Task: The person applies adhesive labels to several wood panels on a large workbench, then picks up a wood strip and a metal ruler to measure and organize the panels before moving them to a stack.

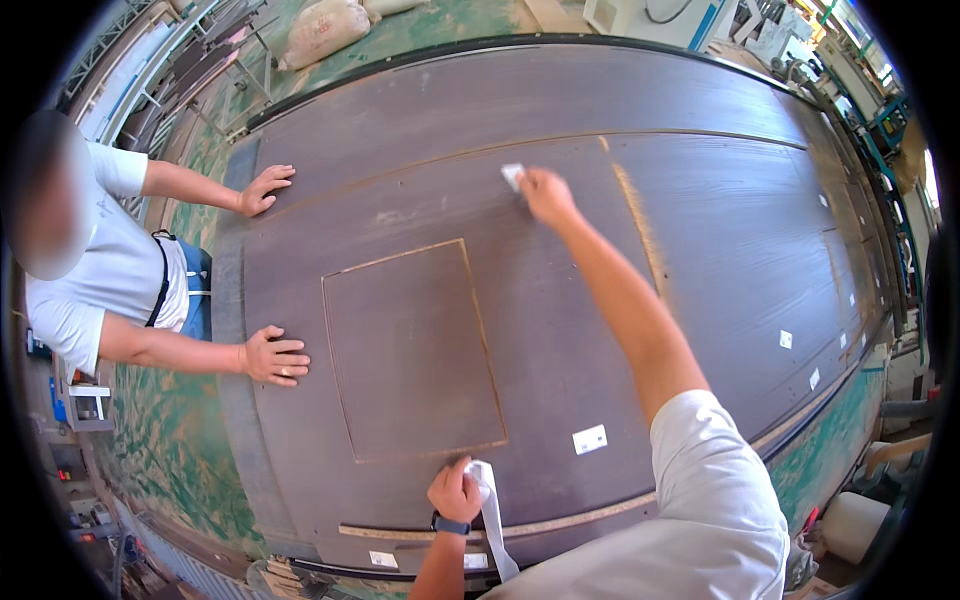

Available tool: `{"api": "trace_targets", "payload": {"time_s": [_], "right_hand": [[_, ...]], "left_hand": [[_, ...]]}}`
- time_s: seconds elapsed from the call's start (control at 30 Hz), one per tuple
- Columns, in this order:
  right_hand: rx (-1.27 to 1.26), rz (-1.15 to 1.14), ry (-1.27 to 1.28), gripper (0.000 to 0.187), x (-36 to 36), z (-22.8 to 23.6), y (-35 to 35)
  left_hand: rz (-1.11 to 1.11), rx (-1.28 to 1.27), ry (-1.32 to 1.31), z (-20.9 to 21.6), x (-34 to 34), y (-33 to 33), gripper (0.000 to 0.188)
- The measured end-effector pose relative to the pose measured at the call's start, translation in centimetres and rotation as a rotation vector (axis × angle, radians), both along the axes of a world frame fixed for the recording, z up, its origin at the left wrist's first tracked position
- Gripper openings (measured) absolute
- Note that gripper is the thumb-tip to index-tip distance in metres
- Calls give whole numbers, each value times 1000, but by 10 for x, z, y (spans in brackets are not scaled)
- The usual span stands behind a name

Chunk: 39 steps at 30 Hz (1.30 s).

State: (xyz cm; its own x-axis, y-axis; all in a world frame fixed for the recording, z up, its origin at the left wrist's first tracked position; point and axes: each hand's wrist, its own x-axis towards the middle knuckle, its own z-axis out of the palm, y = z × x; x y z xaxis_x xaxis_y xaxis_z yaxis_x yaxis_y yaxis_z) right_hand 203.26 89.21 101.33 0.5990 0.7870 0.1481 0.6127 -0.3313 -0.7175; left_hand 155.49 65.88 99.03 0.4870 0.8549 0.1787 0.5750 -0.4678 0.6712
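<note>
Left hand [455, 490] grips white strip [492, 520] (dark grooved panel [560, 330]).

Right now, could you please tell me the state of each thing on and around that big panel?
Dark wood panel: lying flat, grooves cut.
Right hand: pressing a small white piece on the panel.
Left hand: closed on a white strip.
Co-worker's hands: flat on the panel's edge.
White label: stuck flat.

Co-worker's hands [272, 357] on panel [420, 350] left edge; label [589, 439] near its front-right.
</note>
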Motion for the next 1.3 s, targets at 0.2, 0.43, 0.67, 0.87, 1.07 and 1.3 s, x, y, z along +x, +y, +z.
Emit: {"api": "trace_targets", "payload": {"time_s": [0.2, 0.43, 0.67, 0.87, 1.07, 1.3], "right_hand": [[-211, -237, -589, 39, 122, -2, 118], [-310, 13, -571, 72, 43, -24, 112], [-282, 89, -476, 57, -66, -21, -97], [-398, 372, -292, 55, -270, 25, -329], [-267, 36, 488, 44, -414, 112, -503], [160, -626, -150, 37, -546, 154, -598]], "left_hand": [[-39, -53, 45, 0, 3, 5, 28], [-39, 28, 25, 3, 1, 4, 33], [-36, 79, -25, 2, -10, -5, 29], [-89, -3, -128, -2, -16, -6, 26], [4, -414, -365, -8, -41, -7, 26], [-386, -1424, -669, 79, -55, -235, 25]]}}
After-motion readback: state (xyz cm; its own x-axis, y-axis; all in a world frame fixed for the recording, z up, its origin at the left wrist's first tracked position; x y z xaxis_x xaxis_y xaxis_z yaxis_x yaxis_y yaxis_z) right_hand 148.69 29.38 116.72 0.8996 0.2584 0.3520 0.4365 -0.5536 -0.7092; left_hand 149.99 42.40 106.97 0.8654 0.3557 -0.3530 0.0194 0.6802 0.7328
